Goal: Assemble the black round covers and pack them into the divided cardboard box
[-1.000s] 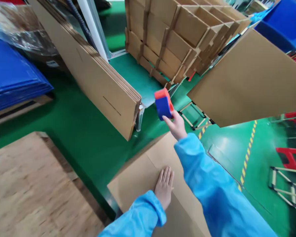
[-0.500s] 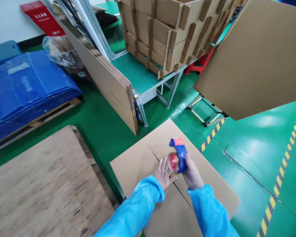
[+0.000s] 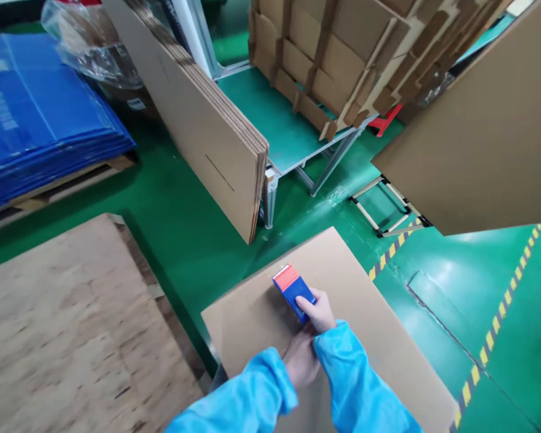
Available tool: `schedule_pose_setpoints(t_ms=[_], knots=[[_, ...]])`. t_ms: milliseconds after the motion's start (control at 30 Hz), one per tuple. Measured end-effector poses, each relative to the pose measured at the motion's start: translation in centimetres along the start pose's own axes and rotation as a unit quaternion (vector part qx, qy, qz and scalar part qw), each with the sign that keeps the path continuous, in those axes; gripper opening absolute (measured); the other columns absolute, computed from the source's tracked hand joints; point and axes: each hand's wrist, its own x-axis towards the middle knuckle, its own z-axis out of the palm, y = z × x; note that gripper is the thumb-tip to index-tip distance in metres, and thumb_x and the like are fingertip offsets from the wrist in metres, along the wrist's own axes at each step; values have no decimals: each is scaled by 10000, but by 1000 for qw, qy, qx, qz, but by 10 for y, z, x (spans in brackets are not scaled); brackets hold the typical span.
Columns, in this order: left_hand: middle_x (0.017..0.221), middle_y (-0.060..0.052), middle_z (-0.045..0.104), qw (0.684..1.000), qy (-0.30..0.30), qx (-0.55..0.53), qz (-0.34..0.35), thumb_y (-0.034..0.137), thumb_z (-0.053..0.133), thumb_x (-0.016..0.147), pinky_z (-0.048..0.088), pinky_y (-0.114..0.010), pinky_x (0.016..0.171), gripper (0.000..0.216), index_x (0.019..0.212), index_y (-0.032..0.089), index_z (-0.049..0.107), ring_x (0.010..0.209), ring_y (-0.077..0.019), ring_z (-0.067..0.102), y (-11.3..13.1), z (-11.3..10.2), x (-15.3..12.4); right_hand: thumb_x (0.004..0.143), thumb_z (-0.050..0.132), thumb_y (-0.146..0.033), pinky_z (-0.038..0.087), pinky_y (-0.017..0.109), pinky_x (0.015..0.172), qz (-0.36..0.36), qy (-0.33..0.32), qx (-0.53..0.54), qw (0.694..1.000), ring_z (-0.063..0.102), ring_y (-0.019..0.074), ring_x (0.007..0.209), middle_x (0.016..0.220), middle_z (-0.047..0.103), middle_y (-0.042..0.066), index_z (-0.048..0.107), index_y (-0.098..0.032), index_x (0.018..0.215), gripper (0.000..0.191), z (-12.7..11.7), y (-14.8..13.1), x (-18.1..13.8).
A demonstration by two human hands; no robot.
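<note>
My right hand [image 3: 318,310] grips a tape dispenser [image 3: 295,291], blue with an orange-red front end. The dispenser points toward the far left, low over a large cardboard piece [image 3: 365,313] in front of me; whether it touches the surface I cannot tell. Close under the right wrist is my left hand [image 3: 301,358], its fingers mostly hidden by the right hand and blurred. Both forearms are in light blue sleeves and reach across the cardboard's near part.
A wooden-topped platform [image 3: 72,325] lies left. Flat cardboard sheets [image 3: 211,144] lean upright against a green-topped bench [image 3: 270,114] bearing slotted cardboard dividers [image 3: 324,48]. A large cardboard panel [image 3: 487,132] juts in at right above a small frame [image 3: 383,207]. Blue wrapped stacks [image 3: 40,114] sit on a pallet.
My right hand has turned the tape dispenser and brought it left, over my left hand. The left hand, spread flat before, is now pulled back and partly covered. My view has shifted.
</note>
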Motion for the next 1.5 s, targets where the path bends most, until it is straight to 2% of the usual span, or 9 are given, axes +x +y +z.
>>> schedule_pose_setpoints(t_ms=[67, 200, 367, 467, 633, 900, 1100, 1300, 1500], knots=[[1121, -94, 721, 988, 58, -119, -82, 424, 394, 950, 551, -378, 942, 401, 1198, 268, 666, 1060, -252, 661, -24, -47, -8, 666, 738, -655, 413, 248, 484, -1, 8, -4, 1000, 483, 128, 523, 591, 603, 20, 733, -112, 778, 554, 1, -3, 1], [922, -87, 731, 863, 176, -354, -314, 604, 453, 917, 581, -332, 703, 467, 998, 198, 670, 791, -207, 688, -75, -158, 18, 650, 763, -632, 459, 264, 516, 3, 25, -32, 999, 533, 156, 567, 644, 643, 35, 758, -125, 805, 531, 8, -4, -1], [946, -147, 748, 741, -24, -572, -352, 633, 751, 707, 571, -327, 811, 534, 875, 127, 722, 901, -228, 703, -93, -221, 81, 663, 756, -630, 476, 279, 529, 7, 41, -55, 998, 554, 175, 591, 662, 652, 55, 751, -120, 778, 523, 15, -7, -9], [898, -120, 757, 739, -73, -574, -344, 569, 865, 565, 567, -319, 721, 521, 838, 142, 741, 829, -223, 703, -87, -213, 92, 669, 753, -627, 462, 271, 525, 5, 42, -60, 997, 540, 163, 583, 652, 637, 48, 739, -118, 759, 518, 19, -12, -8], [646, -43, 691, 802, 49, -490, -337, 479, 867, 548, 498, -284, 592, 411, 705, 148, 681, 594, -159, 623, -90, -200, 102, 706, 736, -609, 423, 257, 524, 25, 49, -72, 996, 506, 139, 567, 637, 614, 27, 729, -114, 787, 502, 30, -31, -9], [584, 1, 627, 884, 183, -310, -297, 355, 791, 624, 424, -263, 582, 223, 666, 173, 669, 561, -129, 537, -149, -231, 152, 743, 698, -635, 426, 275, 555, 90, 103, -107, 985, 542, 170, 589, 645, 634, 35, 733, -123, 813, 518, 19, -23, -55], [594, -6, 626, 905, 146, -242, -318, 330, 708, 710, 449, -266, 599, 165, 664, 183, 648, 558, -137, 559, -188, -195, 168, 749, 659, -678, 403, 261, 546, 105, 109, -156, 976, 532, 161, 584, 610, 602, 21, 714, -124, 769, 557, 20, -23, -45], [622, -12, 625, 926, 14, -171, -337, 348, 666, 760, 468, -279, 669, 162, 724, 190, 676, 664, -175, 601, -190, -131, 165, 767, 636, -682, 395, 254, 540, 115, 102, -173, 973, 531, 159, 576, 598, 593, 14, 717, -133, 764, 554, 24, -23, -41], [1294, -129, 592, 924, -36, -52, -377, 357, 750, 636, 393, -454, 1020, 559, 1177, 259, 651, 1208, -347, 527, -196, -128, 154, 780, 627, -671, 420, 257, 546, 92, 109, -174, 974, 570, 178, 584, 609, 631, 25, 732, -135, 783, 546, 24, -14, -40]])
